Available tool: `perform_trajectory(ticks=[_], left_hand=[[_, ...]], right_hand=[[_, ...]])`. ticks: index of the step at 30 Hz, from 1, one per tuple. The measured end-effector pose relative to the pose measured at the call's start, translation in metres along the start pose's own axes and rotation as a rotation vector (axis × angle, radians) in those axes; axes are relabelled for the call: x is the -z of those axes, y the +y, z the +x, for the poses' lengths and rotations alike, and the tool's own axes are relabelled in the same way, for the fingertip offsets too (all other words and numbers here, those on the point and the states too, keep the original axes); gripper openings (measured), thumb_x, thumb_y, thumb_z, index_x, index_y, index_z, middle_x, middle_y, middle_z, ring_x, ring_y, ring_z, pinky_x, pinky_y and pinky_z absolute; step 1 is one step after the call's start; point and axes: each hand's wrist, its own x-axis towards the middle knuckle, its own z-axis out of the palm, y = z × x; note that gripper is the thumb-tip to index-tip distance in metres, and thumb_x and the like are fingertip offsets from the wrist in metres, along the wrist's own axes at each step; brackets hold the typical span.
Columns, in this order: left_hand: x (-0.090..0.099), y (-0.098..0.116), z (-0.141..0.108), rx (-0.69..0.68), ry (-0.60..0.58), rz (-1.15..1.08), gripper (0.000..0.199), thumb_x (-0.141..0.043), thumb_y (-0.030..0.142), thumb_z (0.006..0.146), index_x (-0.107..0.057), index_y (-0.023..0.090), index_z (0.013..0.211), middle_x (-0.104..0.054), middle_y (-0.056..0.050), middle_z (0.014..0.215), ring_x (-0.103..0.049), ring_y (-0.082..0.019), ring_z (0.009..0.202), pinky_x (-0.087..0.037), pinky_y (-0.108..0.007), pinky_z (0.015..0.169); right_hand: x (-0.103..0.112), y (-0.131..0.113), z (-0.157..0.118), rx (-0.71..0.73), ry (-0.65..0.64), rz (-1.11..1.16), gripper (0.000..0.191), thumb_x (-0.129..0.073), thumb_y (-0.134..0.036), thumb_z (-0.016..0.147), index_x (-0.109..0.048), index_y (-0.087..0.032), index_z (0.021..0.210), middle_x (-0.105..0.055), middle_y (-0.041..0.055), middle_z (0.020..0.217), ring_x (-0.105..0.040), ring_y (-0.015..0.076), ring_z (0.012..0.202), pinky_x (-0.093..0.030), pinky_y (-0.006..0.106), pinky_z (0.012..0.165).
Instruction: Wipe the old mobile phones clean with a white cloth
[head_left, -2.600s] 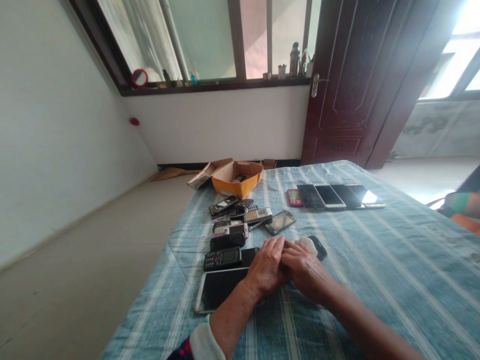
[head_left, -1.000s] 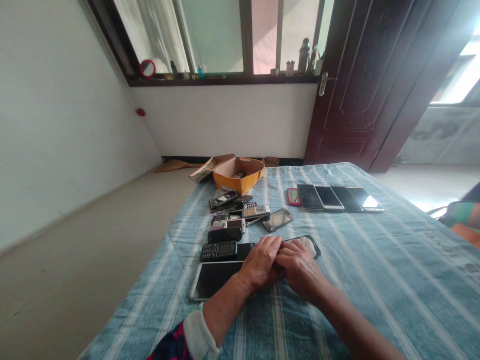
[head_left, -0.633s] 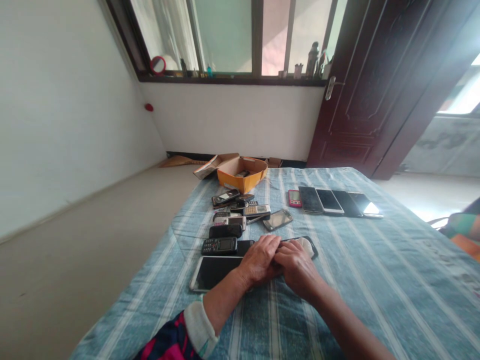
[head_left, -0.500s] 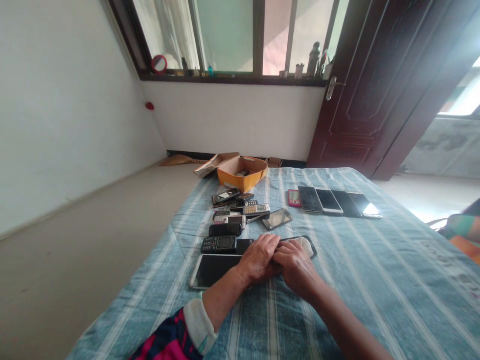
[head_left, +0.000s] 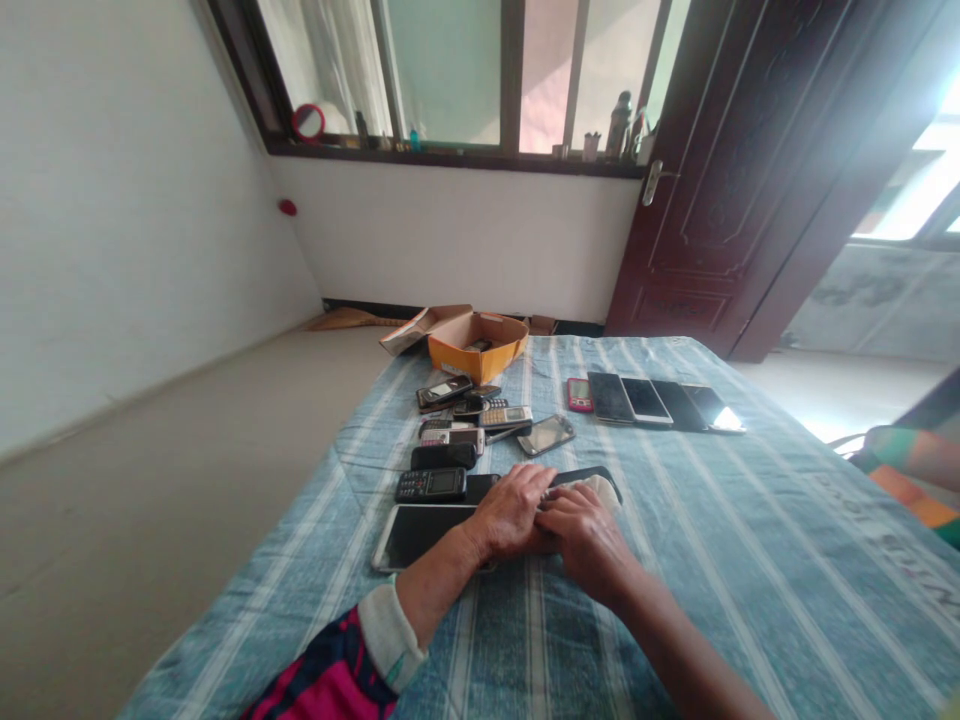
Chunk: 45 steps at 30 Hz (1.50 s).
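Note:
A dark phone lies on the striped cloth, partly under both hands. My right hand is closed on a pale cloth that rests on this phone. Beside it, my left hand lies over the phone's left end with its fingers together; what is under the palm is hidden. A large white-framed phone is partly covered by my left wrist. Just beyond it are a black keypad phone and another dark phone, half hidden by the left hand.
Several old phones lie in a cluster farther back, near an open orange box. A grey phone lies beyond my hands. At the back right, a pink phone sits beside a row of flat phones.
The view has shifted slightly. My right hand and the pale cloth have moved a little over the phone, uncovering more of its far edge. My left hand stays in place.

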Motion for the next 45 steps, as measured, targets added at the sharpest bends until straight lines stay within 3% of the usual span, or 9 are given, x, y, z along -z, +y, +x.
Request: perform_trajectory(ticks=[6, 12, 19, 27, 38, 45], left_hand=[[0.002, -0.001, 0.000, 0.007, -0.032, -0.022, 0.091, -0.081, 0.041, 0.054, -0.046, 0.016, 0.134, -0.055, -0.014, 0.129, -0.051, -0.032, 0.118, -0.041, -0.046, 0.103], [0.003, 0.000, 0.000, 0.011, -0.051, -0.007, 0.083, -0.076, 0.032, 0.058, -0.047, 0.016, 0.133, -0.055, -0.014, 0.128, -0.052, -0.032, 0.117, -0.043, -0.045, 0.102], [0.007, 0.002, 0.001, -0.012, -0.084, -0.011, 0.087, -0.079, 0.032, 0.054, -0.047, 0.014, 0.133, -0.056, -0.014, 0.126, -0.051, -0.032, 0.116, -0.041, -0.045, 0.103], [0.008, 0.001, 0.002, -0.019, -0.093, -0.008, 0.086, -0.081, 0.032, 0.053, -0.048, 0.013, 0.131, -0.055, -0.015, 0.125, -0.051, -0.032, 0.116, -0.040, -0.044, 0.104], [0.009, -0.001, 0.002, -0.020, -0.133, 0.011, 0.081, -0.079, 0.037, 0.057, -0.049, 0.011, 0.129, -0.055, -0.014, 0.125, -0.051, -0.031, 0.115, -0.041, -0.042, 0.104], [0.010, 0.000, 0.002, -0.018, -0.133, -0.006, 0.087, -0.083, 0.042, 0.053, -0.049, 0.013, 0.128, -0.055, -0.013, 0.124, -0.050, -0.031, 0.115, -0.042, -0.043, 0.103]], right_hand=[[-0.005, -0.002, -0.005, 0.014, 0.047, -0.010, 0.018, -0.056, -0.010, 0.085, -0.060, -0.019, 0.070, -0.065, 0.0020, 0.077, -0.055, 0.0180, 0.086, -0.034, 0.034, 0.084], [-0.007, -0.008, -0.011, 0.011, 0.108, 0.021, 0.019, -0.052, -0.012, 0.090, -0.063, -0.019, 0.076, -0.063, 0.0039, 0.077, -0.055, 0.0197, 0.088, -0.037, 0.035, 0.084], [-0.013, -0.008, -0.015, -0.025, 0.139, 0.038, 0.023, -0.045, -0.014, 0.094, -0.062, -0.018, 0.080, -0.059, 0.0063, 0.082, -0.053, 0.0195, 0.085, -0.043, 0.031, 0.076], [-0.019, -0.009, -0.015, -0.027, 0.204, -0.021, 0.021, -0.044, -0.011, 0.093, -0.063, -0.018, 0.093, -0.060, 0.0098, 0.099, -0.052, 0.0226, 0.101, -0.045, 0.037, 0.088], [-0.020, -0.001, -0.016, 0.020, 0.196, -0.039, 0.021, -0.046, -0.007, 0.090, -0.063, -0.015, 0.082, -0.061, 0.0091, 0.092, -0.056, 0.0206, 0.096, -0.048, 0.035, 0.090], [-0.017, 0.004, -0.021, -0.009, 0.244, -0.007, 0.025, -0.044, -0.003, 0.087, -0.064, -0.016, 0.081, -0.064, 0.0100, 0.102, -0.056, 0.0222, 0.108, -0.047, 0.036, 0.093]])
